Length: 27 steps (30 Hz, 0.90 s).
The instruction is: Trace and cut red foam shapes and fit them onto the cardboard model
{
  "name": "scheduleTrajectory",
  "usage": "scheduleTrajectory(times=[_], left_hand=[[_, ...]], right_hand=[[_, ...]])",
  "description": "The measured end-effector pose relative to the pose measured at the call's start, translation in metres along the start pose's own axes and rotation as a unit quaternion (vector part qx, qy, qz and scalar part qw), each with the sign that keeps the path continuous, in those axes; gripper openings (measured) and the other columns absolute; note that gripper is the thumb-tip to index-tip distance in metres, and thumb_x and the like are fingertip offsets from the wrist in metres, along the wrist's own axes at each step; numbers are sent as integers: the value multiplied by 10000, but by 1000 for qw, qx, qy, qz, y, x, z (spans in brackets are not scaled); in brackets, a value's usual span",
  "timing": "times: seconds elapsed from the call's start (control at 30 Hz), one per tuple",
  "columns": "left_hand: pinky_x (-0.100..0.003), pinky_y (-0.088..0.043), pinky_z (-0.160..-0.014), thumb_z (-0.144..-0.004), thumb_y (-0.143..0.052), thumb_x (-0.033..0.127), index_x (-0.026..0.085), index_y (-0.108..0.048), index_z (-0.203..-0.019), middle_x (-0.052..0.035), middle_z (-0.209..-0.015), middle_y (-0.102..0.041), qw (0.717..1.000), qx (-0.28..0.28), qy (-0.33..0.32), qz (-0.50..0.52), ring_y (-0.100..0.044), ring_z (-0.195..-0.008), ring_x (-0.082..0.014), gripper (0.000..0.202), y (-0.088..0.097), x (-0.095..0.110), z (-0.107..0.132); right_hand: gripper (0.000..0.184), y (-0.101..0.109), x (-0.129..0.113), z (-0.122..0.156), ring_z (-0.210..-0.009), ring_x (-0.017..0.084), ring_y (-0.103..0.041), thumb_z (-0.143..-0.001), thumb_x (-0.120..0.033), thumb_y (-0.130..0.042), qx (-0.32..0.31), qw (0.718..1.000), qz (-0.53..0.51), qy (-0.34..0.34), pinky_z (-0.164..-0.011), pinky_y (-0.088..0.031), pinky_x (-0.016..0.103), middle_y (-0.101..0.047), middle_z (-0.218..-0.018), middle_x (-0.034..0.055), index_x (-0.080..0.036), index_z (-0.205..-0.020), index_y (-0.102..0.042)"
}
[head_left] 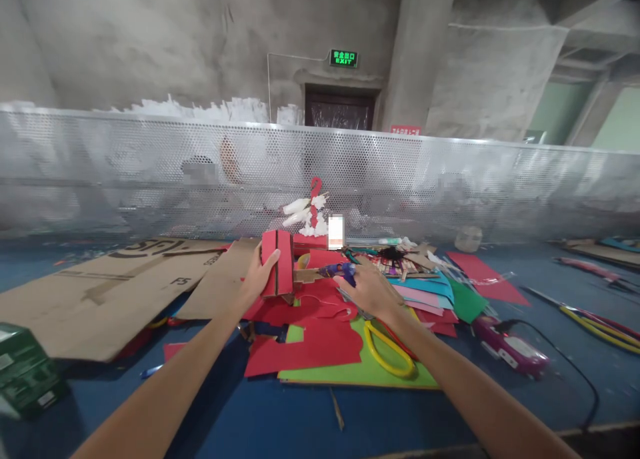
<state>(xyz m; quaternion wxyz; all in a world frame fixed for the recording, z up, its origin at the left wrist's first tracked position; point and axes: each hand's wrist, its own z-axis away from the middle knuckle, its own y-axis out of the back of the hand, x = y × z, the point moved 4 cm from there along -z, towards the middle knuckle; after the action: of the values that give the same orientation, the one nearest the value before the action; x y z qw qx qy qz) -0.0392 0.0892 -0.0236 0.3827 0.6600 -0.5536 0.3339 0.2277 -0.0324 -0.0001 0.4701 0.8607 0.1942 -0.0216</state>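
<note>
My left hand is closed around a small red-covered cardboard box, its thumb pressed on the front face. A brown cardboard flap sticks out from the box's right side. My right hand grips a dark blue glue gun, whose nozzle points left at the flap; whether it touches is too small to tell. Below the hands lie cut red sheets on a lime-green board. Yellow-handled scissors rest just under my right wrist.
Flat brown cardboard covers the left of the blue table. A green box stands at the near left. To the right lie a purple corded device and more scissors. A perforated metal screen runs along the back.
</note>
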Motion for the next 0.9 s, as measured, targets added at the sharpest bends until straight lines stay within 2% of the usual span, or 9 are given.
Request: scheduleTrajectory(times=[0.07, 0.2, 0.3, 0.4, 0.5, 0.6, 0.67, 0.8, 0.9], left_hand=[[-435, -345, -1163, -899, -577, 562, 240, -447, -1418, -114, -1499, -503, 1000, 2, -2, 0, -474, -1376, -277, 624, 0, 2, 1], [-427, -352, -1161, -895, -578, 558, 224, -458, -1407, -120, -1482, -515, 1000, 2, -4, 3, -484, -1365, -273, 623, -1, 4, 1], [-436, -344, -1165, -891, -584, 564, 238, -465, -1404, -111, -1477, -523, 1000, 8, -3, -2, -484, -1363, -275, 620, -1, 3, 1], [-441, -339, -1166, -888, -590, 570, 236, -468, -1402, -114, -1488, -512, 1000, 4, -7, 4, -482, -1365, -278, 625, -1, 1, 0], [-440, -345, -1161, -896, -576, 575, 226, -465, -1403, -119, -1485, -514, 1000, -5, -3, 6, -491, -1357, -277, 626, -1, 0, 0], [-438, -351, -1158, -898, -576, 576, 229, -461, -1409, -119, -1487, -513, 1000, -1, 1, 1, -492, -1355, -279, 629, 0, 1, 0], [-434, -353, -1158, -895, -581, 574, 236, -458, -1413, -115, -1487, -514, 1000, 5, 2, -3, -492, -1356, -279, 630, 0, 1, 0], [-435, -353, -1160, -897, -574, 571, 222, -449, -1417, -122, -1491, -507, 1000, -4, 1, -3, -493, -1357, -277, 639, -1, 1, -1], [-427, -342, -1168, -891, -582, 558, 218, -455, -1411, -121, -1495, -503, 1000, 1, -10, -3, -482, -1368, -273, 634, -1, 0, -2]], right_hand=[[358, -2, 15, 5, -954, 249, -653, -982, -460, -504, 4, 1000, -6, -15, -842, -457, 314, -731, -999, 107, -171, -1032, -709], [346, 1, 55, 19, -900, 268, -681, -983, -428, -485, 9, 998, -8, -55, -794, -480, 330, -740, -940, 120, -164, -988, -708], [359, 3, 68, 23, -862, 281, -688, -988, -418, -466, 3, 998, -1, -67, -771, -484, 346, -747, -905, 124, -164, -935, -715], [357, 2, 56, 18, -941, 265, -681, -992, -425, -470, 11, 998, -13, -55, -801, -483, 324, -739, -1020, 126, -158, -1029, -704], [356, -1, 25, 8, -1060, 258, -637, -987, -443, -490, 26, 999, -9, -17, -901, -455, 322, -710, -1133, 128, -165, -1065, -698], [374, -5, -1, 1, -949, 249, -644, -990, -455, -482, 10, 1000, 5, 3, -872, -450, 324, -727, -944, 105, -164, -942, -711], [387, -6, -2, 1, -898, 248, -649, -988, -467, -478, 5, 1000, 6, -5, -832, -458, 324, -719, -889, 97, -168, -907, -711], [361, -3, 34, 14, -1003, 262, -664, -974, -463, -503, 23, 999, -3, -34, -851, -470, 317, -723, -1053, 116, -181, -1057, -713], [408, 0, 72, 27, -885, 281, -702, -987, -465, -466, -8, 996, 16, -84, -780, -480, 327, -751, -924, 138, -159, -960, -736]])
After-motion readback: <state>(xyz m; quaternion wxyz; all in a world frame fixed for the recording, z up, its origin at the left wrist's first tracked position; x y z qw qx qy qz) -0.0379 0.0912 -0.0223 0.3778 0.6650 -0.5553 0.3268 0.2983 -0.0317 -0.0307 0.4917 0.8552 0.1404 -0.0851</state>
